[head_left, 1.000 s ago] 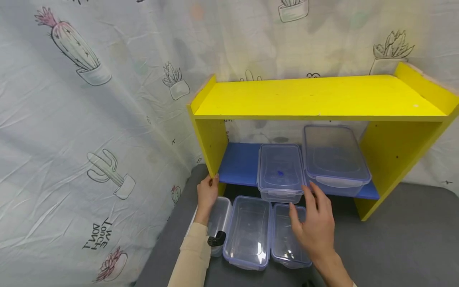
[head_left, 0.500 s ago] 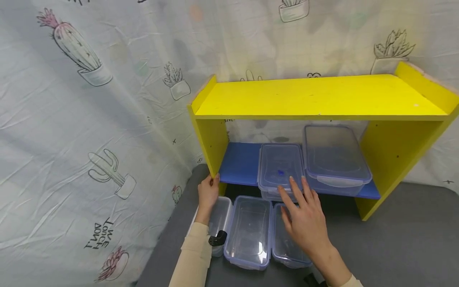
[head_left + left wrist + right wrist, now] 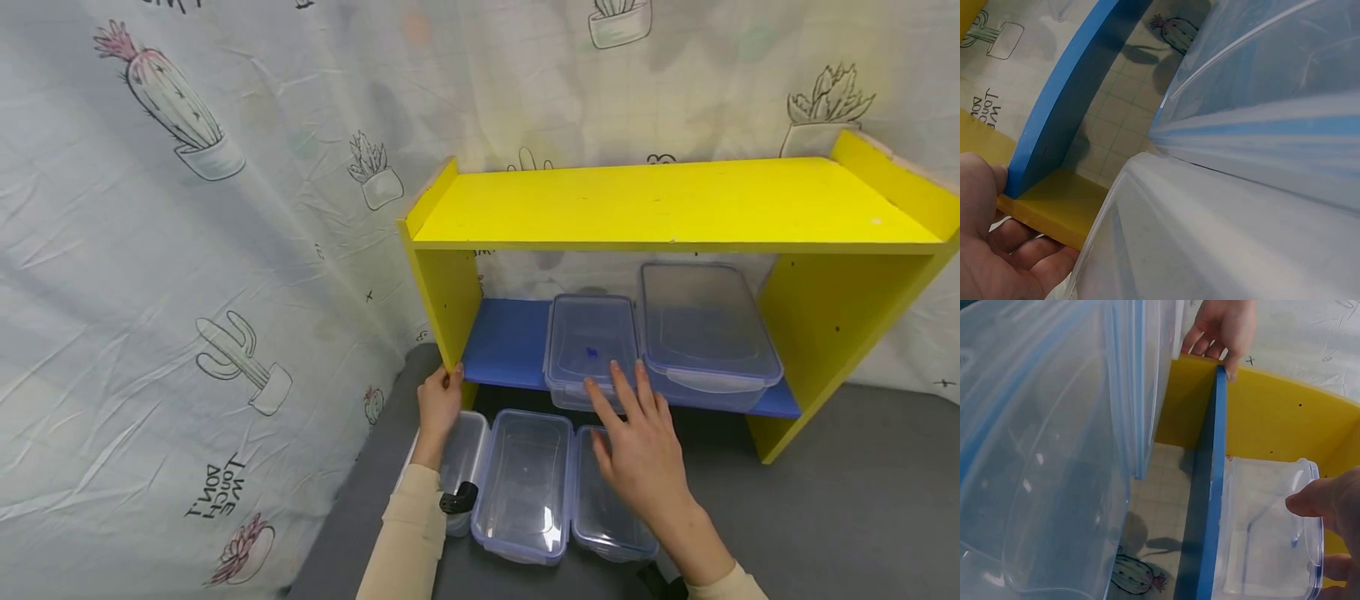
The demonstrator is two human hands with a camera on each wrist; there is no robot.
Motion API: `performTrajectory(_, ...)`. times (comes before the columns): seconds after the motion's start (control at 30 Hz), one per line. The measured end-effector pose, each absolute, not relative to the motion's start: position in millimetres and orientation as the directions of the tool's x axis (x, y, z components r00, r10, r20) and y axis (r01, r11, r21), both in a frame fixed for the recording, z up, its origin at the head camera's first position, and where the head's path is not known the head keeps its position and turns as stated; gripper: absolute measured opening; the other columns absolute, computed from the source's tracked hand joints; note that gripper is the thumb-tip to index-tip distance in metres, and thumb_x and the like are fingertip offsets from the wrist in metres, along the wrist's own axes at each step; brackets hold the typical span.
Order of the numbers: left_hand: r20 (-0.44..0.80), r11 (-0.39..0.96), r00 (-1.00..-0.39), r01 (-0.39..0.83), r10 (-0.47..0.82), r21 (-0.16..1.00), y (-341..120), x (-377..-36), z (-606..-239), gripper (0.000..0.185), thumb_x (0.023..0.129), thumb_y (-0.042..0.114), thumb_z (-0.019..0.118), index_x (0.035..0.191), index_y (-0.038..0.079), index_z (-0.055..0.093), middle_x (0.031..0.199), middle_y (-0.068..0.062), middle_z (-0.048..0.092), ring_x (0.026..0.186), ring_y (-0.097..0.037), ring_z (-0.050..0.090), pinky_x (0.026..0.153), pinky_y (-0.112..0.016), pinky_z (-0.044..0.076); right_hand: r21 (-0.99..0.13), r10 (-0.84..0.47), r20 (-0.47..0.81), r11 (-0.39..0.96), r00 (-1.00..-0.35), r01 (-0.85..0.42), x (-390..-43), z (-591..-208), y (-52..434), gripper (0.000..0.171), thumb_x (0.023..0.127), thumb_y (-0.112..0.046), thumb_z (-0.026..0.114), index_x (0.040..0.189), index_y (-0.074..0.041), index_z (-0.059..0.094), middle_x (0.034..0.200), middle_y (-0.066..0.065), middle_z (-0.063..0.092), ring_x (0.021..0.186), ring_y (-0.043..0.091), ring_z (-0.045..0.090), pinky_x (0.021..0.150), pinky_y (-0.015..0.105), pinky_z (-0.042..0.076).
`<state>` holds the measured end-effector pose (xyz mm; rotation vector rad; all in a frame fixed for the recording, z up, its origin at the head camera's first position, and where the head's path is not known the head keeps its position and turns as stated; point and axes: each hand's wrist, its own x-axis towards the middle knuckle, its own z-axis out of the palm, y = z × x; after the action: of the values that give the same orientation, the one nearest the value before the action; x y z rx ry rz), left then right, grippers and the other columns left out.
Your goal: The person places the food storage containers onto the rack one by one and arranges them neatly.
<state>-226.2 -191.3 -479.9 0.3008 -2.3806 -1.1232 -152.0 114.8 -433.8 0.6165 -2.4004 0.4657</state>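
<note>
My left hand (image 3: 439,398) grips the front edge of the yellow shelf's (image 3: 675,204) left side panel, near the blue lower board (image 3: 506,342). The left wrist view shows this hand (image 3: 988,256) against the board's end (image 3: 1054,106). My right hand (image 3: 637,442) is open, its spread fingers touching the front of the smaller lidded clear container (image 3: 592,342) on the blue board. A larger lidded container (image 3: 705,321) stands right beside it. In the right wrist view a fingertip (image 3: 1319,500) rests at this container's lid edge (image 3: 1266,531).
Three open clear containers lie side by side on the grey table (image 3: 825,500) in front of the shelf: left (image 3: 463,450), middle (image 3: 525,483), right (image 3: 600,521). A cactus-print cloth (image 3: 225,250) hangs behind and to the left.
My right hand has moved left from the larger container's front to the smaller one, which has slid slightly deeper onto the blue board. The left hand has stayed put.
</note>
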Motion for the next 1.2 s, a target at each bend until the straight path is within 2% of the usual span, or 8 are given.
performTrajectory(0.33,0.314,0.628,-0.864,-0.003,-0.394,0.778,-191.0,-225.8,-477.6,0.027,0.099,0.031,0.056,0.085,0.01,0.065,0.061,-0.004,0.052,0.052,-0.016,0.041,0.051,-0.029,0.033,-0.164,-0.316,0.647,0.831,-0.694,-0.531,-160.8,-435.5,113.5,0.07,0.074,-0.018,0.079,0.139,-0.015,0.052,0.15,0.022,0.04,0.141,0.049,0.029,0.094,0.064,0.041)
performTrajectory(0.57,0.322,0.624,-0.862,0.008,-0.392,0.781,-190.9,-224.7,-476.6,0.027,0.098,0.031,0.056,0.084,0.009,0.065,0.059,-0.002,0.047,0.051,-0.016,0.039,0.05,-0.028,0.031,-0.167,-0.311,0.642,0.835,-0.701,-0.524,-167.1,-434.8,112.5,0.072,0.074,-0.017,0.079,0.14,-0.015,0.051,0.151,0.021,0.039,0.142,0.048,0.028,0.091,0.064,0.043)
performTrajectory(1.2,0.31,0.621,-0.862,-0.008,-0.402,0.784,-190.8,-224.7,-478.5,0.025,0.098,0.03,0.058,0.086,0.01,0.066,0.06,-0.002,0.05,0.051,-0.014,0.039,0.05,-0.027,0.03,-0.152,-0.319,0.643,0.838,-0.696,-0.524,-182.3,-436.7,113.1,0.075,0.072,-0.018,0.08,0.141,-0.016,0.049,0.15,0.019,0.039,0.141,0.047,0.029,0.073,0.056,0.052)
